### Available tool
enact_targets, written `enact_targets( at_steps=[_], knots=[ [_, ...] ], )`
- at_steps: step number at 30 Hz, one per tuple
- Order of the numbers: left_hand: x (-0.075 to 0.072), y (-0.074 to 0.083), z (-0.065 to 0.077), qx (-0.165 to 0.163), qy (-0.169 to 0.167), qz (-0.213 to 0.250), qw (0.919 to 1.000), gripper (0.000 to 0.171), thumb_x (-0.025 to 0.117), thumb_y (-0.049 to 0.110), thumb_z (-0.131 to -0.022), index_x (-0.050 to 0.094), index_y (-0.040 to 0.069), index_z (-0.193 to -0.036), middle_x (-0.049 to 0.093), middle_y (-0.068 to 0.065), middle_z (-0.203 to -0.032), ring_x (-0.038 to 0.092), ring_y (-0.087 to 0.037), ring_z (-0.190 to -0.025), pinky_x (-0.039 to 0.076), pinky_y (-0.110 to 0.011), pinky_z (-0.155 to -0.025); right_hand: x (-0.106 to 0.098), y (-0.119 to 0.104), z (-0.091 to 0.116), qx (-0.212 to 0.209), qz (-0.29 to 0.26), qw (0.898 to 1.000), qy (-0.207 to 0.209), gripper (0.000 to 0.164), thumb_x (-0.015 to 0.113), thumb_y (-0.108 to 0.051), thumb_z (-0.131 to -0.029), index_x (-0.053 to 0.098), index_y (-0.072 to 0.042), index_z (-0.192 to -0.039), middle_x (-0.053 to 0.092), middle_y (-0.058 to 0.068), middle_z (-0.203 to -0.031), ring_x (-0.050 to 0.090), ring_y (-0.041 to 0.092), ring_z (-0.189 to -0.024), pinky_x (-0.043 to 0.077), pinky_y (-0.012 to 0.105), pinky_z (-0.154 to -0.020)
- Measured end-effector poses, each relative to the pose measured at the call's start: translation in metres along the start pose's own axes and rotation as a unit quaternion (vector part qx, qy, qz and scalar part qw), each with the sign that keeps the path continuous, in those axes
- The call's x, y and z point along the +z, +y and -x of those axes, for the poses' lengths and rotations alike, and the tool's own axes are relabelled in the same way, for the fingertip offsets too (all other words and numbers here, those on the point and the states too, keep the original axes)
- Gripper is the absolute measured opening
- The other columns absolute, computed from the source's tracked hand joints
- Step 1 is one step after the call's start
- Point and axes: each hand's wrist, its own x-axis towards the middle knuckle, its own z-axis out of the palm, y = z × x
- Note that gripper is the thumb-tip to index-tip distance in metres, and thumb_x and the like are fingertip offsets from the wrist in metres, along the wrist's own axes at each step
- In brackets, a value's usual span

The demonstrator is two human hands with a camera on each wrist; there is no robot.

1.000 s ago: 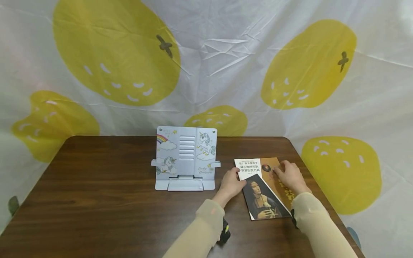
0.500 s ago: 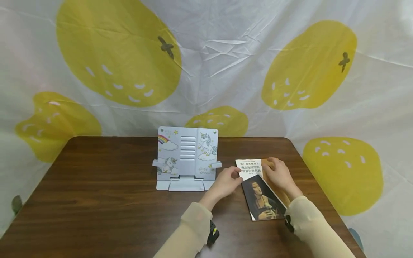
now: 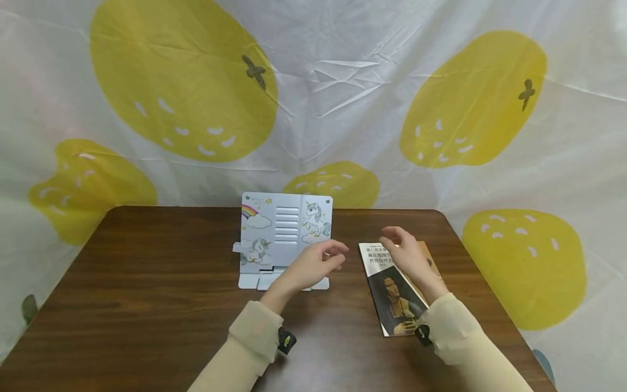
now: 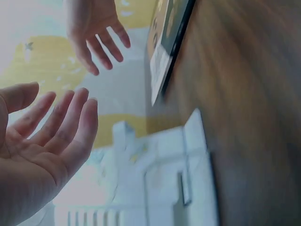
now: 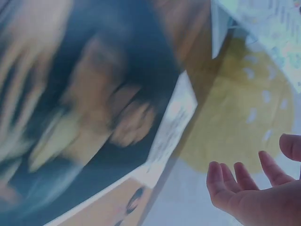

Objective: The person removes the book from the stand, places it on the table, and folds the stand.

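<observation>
A white metal book stand (image 3: 286,234) with unicorns, clouds and a rainbow stands upright towards the back of the table. My left hand (image 3: 311,267) hovers before its lower right part, hiding some of it, with loosely bent fingers and nothing held. To the right lies a book (image 3: 389,296) with a white, orange-brown and dark cover showing a painted portrait and Chinese characters. Over the book's upper part is my right hand (image 3: 410,258), covering some of the print. In the right wrist view, the right hand's fingers (image 5: 242,179) hold nothing and look apart from the book (image 5: 117,94).
The dark brown wooden table (image 3: 147,305) has rounded back corners. Behind it hangs a white cloth (image 3: 338,125) printed with large yellow fruits. Black wrist straps (image 3: 286,340) sit by the sleeve cuffs.
My left hand has left the book's left edge and moved left, to the front of the stand. My right hand has lifted and shifted left over the cover. The book lies nearly where it was.
</observation>
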Motion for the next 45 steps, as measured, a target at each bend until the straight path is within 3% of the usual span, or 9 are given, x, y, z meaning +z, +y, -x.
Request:
enact_targets(
  at_steps=[7, 11, 16, 21, 27, 30, 35, 39, 45],
  knots=[
    [-0.036, 0.010, 0.010, 0.039, 0.096, 0.020, 0.9944, 0.022, 0.055, 0.010, -0.099, 0.064, 0.003, -0.118, 0.066, -0.019, -0.104, 0.066, -0.026, -0.087, 0.057, -0.034, -0.069, 0.020, -0.025, -0.014, -0.011, -0.052, 0.999, 0.004, 0.030, 0.054, -0.019, -0.101, 0.059, -0.005, -0.127, 0.062, 0.017, -0.121, 0.058, 0.031, -0.107, 0.048, 0.041, -0.084],
    [-0.058, 0.010, 0.013, 0.041, 0.151, 0.006, 0.9876, 0.021, 0.056, 0.010, -0.099, 0.065, 0.002, -0.115, 0.068, -0.015, -0.102, 0.066, -0.024, -0.085, 0.057, -0.033, -0.067, 0.033, -0.040, -0.024, -0.003, -0.110, 0.994, 0.006, 0.028, 0.054, -0.016, -0.101, 0.060, -0.005, -0.125, 0.060, 0.015, -0.122, 0.057, 0.032, -0.106, 0.052, 0.034, -0.077],
    [-0.085, 0.006, 0.018, 0.038, 0.220, 0.009, 0.9746, 0.022, 0.055, 0.008, -0.099, 0.064, -0.004, -0.115, 0.066, -0.020, -0.099, 0.066, -0.032, -0.087, 0.056, -0.045, -0.070, 0.051, -0.058, -0.033, 0.018, -0.212, 0.977, 0.018, 0.028, 0.054, -0.012, -0.100, 0.059, 0.002, -0.123, 0.059, 0.016, -0.122, 0.056, 0.031, -0.107, 0.053, 0.043, -0.085],
    [-0.108, -0.005, 0.014, 0.051, 0.291, -0.031, 0.9549, 0.020, 0.058, 0.010, -0.098, 0.066, -0.002, -0.112, 0.067, -0.019, -0.094, 0.065, -0.030, -0.083, 0.054, -0.031, -0.065, 0.064, -0.076, -0.042, 0.030, -0.264, 0.963, 0.043, 0.026, 0.054, -0.008, -0.099, 0.059, 0.005, -0.121, 0.059, 0.016, -0.118, 0.057, 0.035, -0.107, 0.052, 0.047, -0.087],
    [-0.127, -0.023, 0.009, 0.071, 0.374, -0.109, 0.9184, 0.014, 0.067, 0.013, -0.093, 0.070, 0.003, -0.102, 0.067, -0.009, -0.090, 0.061, -0.020, -0.081, 0.044, -0.027, -0.069, 0.081, -0.087, -0.055, 0.028, -0.282, 0.956, 0.076, 0.026, 0.057, -0.001, -0.094, 0.059, 0.006, -0.119, 0.060, 0.017, -0.110, 0.060, 0.031, -0.099, 0.055, 0.028, -0.069],
    [-0.134, -0.035, 0.007, 0.067, 0.398, -0.135, 0.9048, 0.017, 0.071, 0.017, -0.091, 0.070, 0.004, -0.101, 0.064, -0.009, -0.092, 0.059, -0.021, -0.082, 0.045, -0.031, -0.071, 0.087, -0.090, -0.062, 0.032, -0.273, 0.957, 0.091, 0.026, 0.059, 0.000, -0.093, 0.060, 0.004, -0.118, 0.058, 0.014, -0.103, 0.058, 0.023, -0.089, 0.053, 0.025, -0.065],
    [-0.141, -0.051, 0.008, 0.030, 0.424, -0.162, 0.8907, 0.030, 0.076, 0.020, -0.087, 0.066, 0.002, -0.110, 0.057, -0.016, -0.103, 0.055, -0.027, -0.090, 0.042, -0.038, -0.078, 0.094, -0.093, -0.068, 0.037, -0.243, 0.963, 0.111, 0.025, 0.065, -0.002, -0.091, 0.062, 0.000, -0.115, 0.056, 0.009, -0.095, 0.053, 0.016, -0.077, 0.055, 0.036, -0.070],
    [-0.144, -0.058, 0.008, 0.002, 0.423, -0.159, 0.8922, 0.042, 0.078, 0.021, -0.085, 0.061, 0.002, -0.118, 0.057, -0.018, -0.107, 0.055, -0.028, -0.089, 0.041, -0.040, -0.078, 0.096, -0.092, -0.072, 0.041, -0.238, 0.962, 0.125, 0.027, 0.067, -0.003, -0.089, 0.060, 0.000, -0.115, 0.055, 0.008, -0.091, 0.052, 0.015, -0.074, 0.054, 0.034, -0.067],
    [-0.146, -0.063, 0.007, -0.027, 0.412, -0.151, 0.8981, 0.043, 0.079, 0.022, -0.084, 0.061, 0.004, -0.119, 0.065, -0.011, -0.092, 0.062, -0.024, -0.079, 0.045, -0.038, -0.072, 0.098, -0.088, -0.077, 0.035, -0.250, 0.957, 0.141, 0.026, 0.069, -0.001, -0.086, 0.063, 0.000, -0.111, 0.057, 0.007, -0.085, 0.056, 0.019, -0.070, 0.054, 0.028, -0.062]
  ],
)
